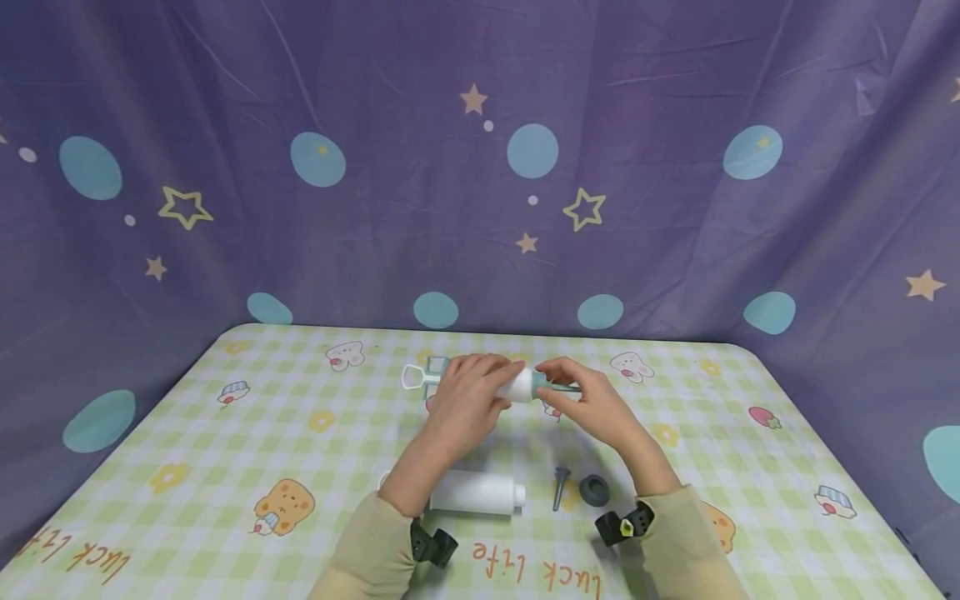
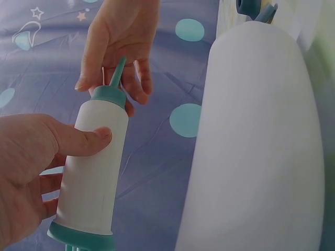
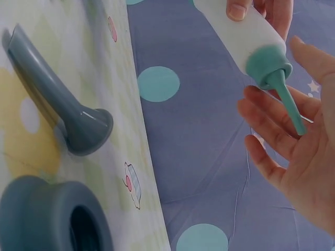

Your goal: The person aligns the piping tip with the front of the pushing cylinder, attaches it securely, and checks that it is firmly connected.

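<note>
My left hand (image 1: 468, 398) grips the white barrel of a syringe-like tool (image 2: 94, 167), thumb across its front and fingers behind it. The tool lies roughly level above the table in the head view, its looped white handle (image 1: 412, 377) pointing left. A teal collar with a slim teal nozzle (image 3: 287, 102) forms its other end. Around that nozzle is my right hand (image 3: 309, 136), fingers loosely bent and spread, thumb apart from them. The nozzle tip points in toward the palm, and the index finger is right behind the collar.
A second white barrel (image 1: 476, 492) lies on the checked tablecloth (image 1: 360, 467) below my left forearm, partly hidden by it. To its right are a grey nozzle (image 1: 561, 487) and a grey ring-shaped cap (image 1: 594, 490). A purple curtain (image 1: 420, 208) stands behind the table.
</note>
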Demonstrator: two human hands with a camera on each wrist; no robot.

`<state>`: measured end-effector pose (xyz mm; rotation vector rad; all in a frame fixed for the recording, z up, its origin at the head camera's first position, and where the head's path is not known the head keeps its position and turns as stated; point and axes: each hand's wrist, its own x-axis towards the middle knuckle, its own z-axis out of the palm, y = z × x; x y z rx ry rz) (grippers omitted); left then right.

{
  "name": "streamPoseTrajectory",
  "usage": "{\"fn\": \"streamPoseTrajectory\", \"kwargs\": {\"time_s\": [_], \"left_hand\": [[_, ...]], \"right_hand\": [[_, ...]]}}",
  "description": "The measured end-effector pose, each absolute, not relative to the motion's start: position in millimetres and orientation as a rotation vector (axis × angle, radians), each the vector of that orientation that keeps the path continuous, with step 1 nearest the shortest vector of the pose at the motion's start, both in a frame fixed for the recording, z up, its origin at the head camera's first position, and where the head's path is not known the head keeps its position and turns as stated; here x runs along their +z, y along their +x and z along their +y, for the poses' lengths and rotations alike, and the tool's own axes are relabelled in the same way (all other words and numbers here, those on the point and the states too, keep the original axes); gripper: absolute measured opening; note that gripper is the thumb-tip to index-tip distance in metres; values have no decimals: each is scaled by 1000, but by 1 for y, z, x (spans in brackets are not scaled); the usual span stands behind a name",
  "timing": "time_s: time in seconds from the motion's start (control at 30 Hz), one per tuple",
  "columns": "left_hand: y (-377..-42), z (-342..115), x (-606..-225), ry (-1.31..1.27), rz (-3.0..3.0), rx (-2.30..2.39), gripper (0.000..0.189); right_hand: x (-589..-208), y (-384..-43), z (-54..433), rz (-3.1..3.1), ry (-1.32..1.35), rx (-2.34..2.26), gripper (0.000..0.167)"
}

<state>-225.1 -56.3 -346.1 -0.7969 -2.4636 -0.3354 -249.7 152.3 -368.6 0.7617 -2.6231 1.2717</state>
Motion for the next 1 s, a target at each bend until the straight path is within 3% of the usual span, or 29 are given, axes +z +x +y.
{"fn": "streamPoseTrajectory", "kwargs": {"time_s": [0.33, 1.0], "left_hand": [[-225, -57, -345, -783, -2482, -317, 52], [-226, -57, -345, -792, -2455, -338, 52]], "right_hand": [[-370, -252, 154, -2521, 867, 1280, 40], [-370, -251, 154, -2549, 864, 1246, 32]]}}
